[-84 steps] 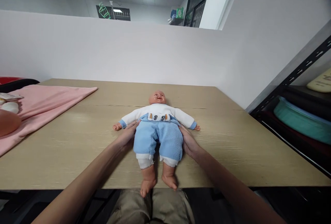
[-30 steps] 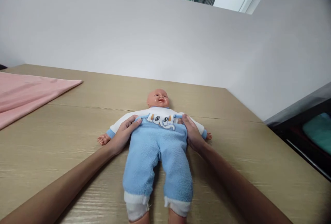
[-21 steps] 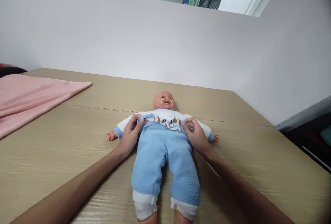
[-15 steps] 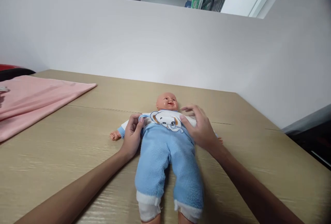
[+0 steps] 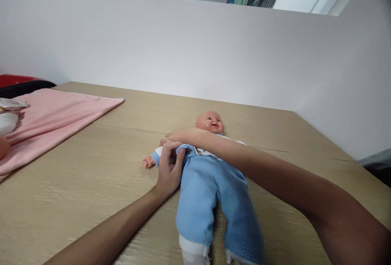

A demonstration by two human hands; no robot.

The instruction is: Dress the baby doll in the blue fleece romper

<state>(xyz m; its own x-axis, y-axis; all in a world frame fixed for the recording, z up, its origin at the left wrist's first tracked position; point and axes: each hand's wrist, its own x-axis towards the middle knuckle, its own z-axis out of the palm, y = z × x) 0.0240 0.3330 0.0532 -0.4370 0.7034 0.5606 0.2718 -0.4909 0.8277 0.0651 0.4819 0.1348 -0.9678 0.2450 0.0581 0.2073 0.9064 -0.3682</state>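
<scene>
Possibly slip risk first: should your left hand (image 5: 171, 171) loosen its thumb-and-finger pinch on the blue trousers (image 5: 197, 204), the waist edge could fall or bunch. Next, your right hand (image 5: 183, 135), close over the left, might tangle with it or drag the white sleeve (image 5: 159, 151) askew; fingertips hidden, so its grip can't be told. Position: doll (image 5: 210, 179) face-up on the tabletop (image 5: 122, 167), left hand at its side, right forearm (image 5: 262, 161) crossing its chest, head (image 5: 210, 121) just beyond.
</scene>
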